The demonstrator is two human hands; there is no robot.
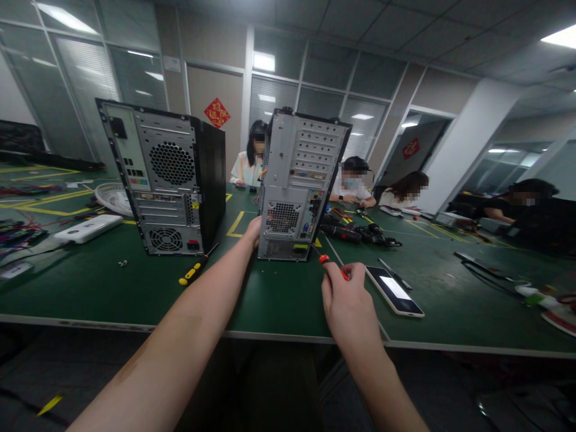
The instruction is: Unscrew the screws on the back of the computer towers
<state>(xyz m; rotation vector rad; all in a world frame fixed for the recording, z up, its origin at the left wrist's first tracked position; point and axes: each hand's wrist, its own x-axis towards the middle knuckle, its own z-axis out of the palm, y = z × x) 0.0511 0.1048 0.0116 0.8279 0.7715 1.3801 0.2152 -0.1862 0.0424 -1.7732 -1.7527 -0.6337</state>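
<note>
Head view: apparently steadying right-hand computer tower (279, 165) with left hand (254, 231), finger spread impossible to tell, and pinching red screwdriver (324, 260) in right hand (350, 303) beside tower's base, calling for careful tip alignment.

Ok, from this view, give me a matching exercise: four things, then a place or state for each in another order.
1. Right hand
2. Left hand
3. Phone
4. Yellow-and-black screwdriver

A. Lying on the table, screen lit
B. Gripping the red screwdriver
C. Lying close to the left tower
D. At the right tower's side

Pairs: 1-B, 2-D, 3-A, 4-C
</note>
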